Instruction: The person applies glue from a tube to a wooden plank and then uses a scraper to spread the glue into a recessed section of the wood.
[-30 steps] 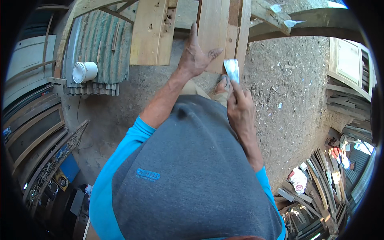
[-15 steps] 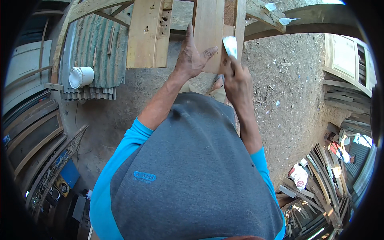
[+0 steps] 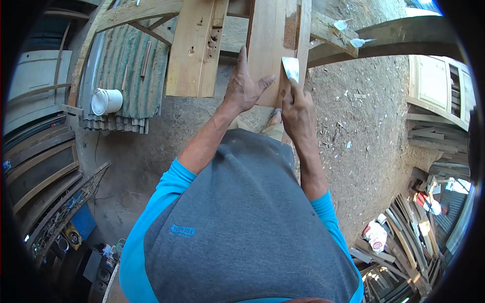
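Observation:
A putty knife with a broad shiny blade (image 3: 291, 68) is gripped in my right hand (image 3: 299, 108), its blade against the right side of a long wooden board (image 3: 267, 45). My right forefinger stretches along the tool toward the blade, and its handle is hidden in my hand. Thumb and fingers apart, my left hand (image 3: 244, 91) rests at the near left edge of the same board. A rough brown patch (image 3: 290, 31) shows on the board just beyond the blade.
Left of the board lies another wooden panel (image 3: 189, 65) with knot holes. Two small clear plastic pieces (image 3: 359, 42) sit on a timber (image 3: 331, 31) at the right. A white bucket (image 3: 106, 101) stands by corrugated sheets (image 3: 129, 65). Scrap timber (image 3: 404, 237) is piled at lower right, near another person (image 3: 429, 202).
The whole view has shifted, so the boards and both hands appear lower. The putty knife's blade has slid slightly forward along the board toward the brown patch. My left hand stays at the board's edge.

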Motion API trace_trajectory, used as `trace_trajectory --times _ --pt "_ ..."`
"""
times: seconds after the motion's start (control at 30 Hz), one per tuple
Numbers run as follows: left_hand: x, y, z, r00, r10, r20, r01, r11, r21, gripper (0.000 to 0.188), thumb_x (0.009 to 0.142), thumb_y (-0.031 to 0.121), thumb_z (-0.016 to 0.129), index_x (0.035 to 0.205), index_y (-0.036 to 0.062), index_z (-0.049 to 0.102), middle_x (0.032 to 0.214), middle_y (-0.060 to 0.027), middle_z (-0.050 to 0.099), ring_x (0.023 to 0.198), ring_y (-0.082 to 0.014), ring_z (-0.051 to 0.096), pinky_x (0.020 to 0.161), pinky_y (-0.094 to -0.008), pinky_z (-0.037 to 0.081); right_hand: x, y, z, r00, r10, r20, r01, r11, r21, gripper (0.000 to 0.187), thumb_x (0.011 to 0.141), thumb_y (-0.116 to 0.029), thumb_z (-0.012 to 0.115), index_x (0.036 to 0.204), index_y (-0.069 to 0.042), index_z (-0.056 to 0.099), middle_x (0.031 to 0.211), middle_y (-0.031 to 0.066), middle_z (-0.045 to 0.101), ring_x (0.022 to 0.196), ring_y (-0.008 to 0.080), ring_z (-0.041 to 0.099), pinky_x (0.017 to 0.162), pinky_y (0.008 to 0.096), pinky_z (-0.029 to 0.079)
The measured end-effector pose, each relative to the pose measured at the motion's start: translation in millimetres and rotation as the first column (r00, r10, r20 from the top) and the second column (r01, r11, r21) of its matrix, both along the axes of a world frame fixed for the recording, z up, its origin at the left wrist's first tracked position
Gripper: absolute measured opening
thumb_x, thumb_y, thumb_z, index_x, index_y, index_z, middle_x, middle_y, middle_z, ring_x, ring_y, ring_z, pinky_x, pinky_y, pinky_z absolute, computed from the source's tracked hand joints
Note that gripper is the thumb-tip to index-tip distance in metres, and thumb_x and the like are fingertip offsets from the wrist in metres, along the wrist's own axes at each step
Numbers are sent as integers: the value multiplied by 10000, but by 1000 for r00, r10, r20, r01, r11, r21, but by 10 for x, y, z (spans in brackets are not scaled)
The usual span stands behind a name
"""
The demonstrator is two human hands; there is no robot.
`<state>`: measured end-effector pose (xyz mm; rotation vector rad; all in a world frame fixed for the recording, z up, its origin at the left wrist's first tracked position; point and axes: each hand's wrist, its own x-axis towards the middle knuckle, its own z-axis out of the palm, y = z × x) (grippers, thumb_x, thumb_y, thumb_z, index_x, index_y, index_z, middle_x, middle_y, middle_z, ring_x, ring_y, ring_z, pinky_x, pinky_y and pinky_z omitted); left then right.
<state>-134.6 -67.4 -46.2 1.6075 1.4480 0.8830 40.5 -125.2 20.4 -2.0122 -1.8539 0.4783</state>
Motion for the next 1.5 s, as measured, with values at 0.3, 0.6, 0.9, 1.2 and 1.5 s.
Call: trace_trajectory --times 0.3,0.6,0.9,1.2,1.5 --pt "-33 2 -84 999 -15 33 15 999 -29 1242 921 525 833 1670 -111 73 1625 -341 425 1502 -410 474 1240 -443 399 -47 270 -18 1000 -18 -16 18 1000 1 386 1055 -210 591 1412 -72 637 1029 325 697 950 496 706 829 564 573" --pt "-13 16 -51 995 -36 93 38 999 -20 1238 920 511 839 1676 -99 73 1620 -333 437 1494 -399 487 1237 -438 401 -5 550 -11 999 35 21 -36 998 47 354 1056 -200 563 1370 -56 639 1041 361 707 876 539 724 774 603 596" --pt "-33 10 82 985 -59 160 71 995 -73 1255 922 523 831 1683 -84 39 1634 -336 416 1520 -420 452 1252 -458 385 45 891 -77 1000 20 -3 -19 998 57 358 1070 -267 548 1343 -57 646 1072 371 707 957 561 712 825 609 594" --pt "-33 66 100 988 -51 146 62 995 -78 1189 941 426 836 1696 -47 47 1666 -321 371 1546 -402 415 1266 -472 364 47 1138 -170 1000 16 9 -17 989 144 310 1071 -291 560 1272 -81 670 1012 369 710 930 564 710 787 628 580" --pt "-17 68 6 989 -45 142 41 999 36 1079 953 333 825 1692 5 111 1639 -279 424 1518 -417 445 1253 -474 374 78 1357 -61 1000 31 -3 -30 997 72 304 1023 -217 566 1258 -54 669 1009 335 715 983 523 706 845 612 561"
